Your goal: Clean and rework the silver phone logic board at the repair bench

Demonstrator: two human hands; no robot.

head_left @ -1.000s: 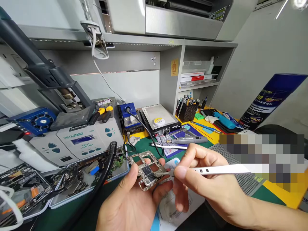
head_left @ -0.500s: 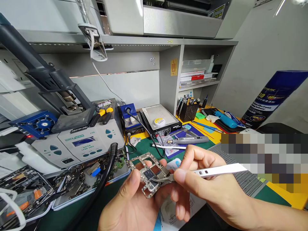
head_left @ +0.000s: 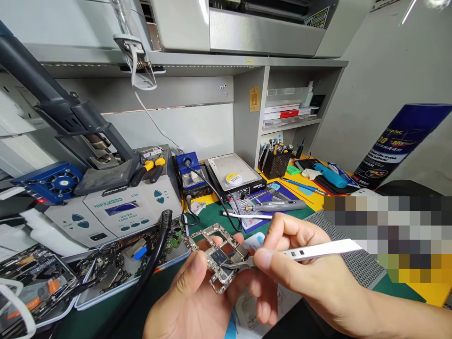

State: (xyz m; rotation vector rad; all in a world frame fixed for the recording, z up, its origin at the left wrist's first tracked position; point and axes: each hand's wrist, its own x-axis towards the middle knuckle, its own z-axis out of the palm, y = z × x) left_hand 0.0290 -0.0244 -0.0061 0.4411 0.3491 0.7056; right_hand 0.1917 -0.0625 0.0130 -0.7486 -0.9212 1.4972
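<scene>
A phone circuit board (head_left: pixel 216 231) with a dark chip and open frame sections rests tilted in my left hand (head_left: pixel 192 299), gripped between the thumb and the fingers behind it. My right hand (head_left: pixel 300 268) pinches a pair of silver tweezers (head_left: pixel 318 249) between thumb and forefinger. Their curved tips point left and lie over the dark chip in the board's middle; whether they touch it I cannot tell. The lower fingers of the right hand curl beneath the tweezers, beside the board's right edge.
On the left stand a hot air station (head_left: pixel 120 212) with its black hose (head_left: pixel 155 263) and a tray (head_left: pixel 134 280) of scrap boards. Behind my hands lie a grey pen-shaped tool (head_left: pixel 278 205) and a white brush (head_left: pixel 247 215). A tall spray can (head_left: pixel 395 146) stands at right.
The board has tilted very slightly in my left hand, its lower corner sitting a little lower. My right hand and the tweezers keep nearly the same place over the chip.
</scene>
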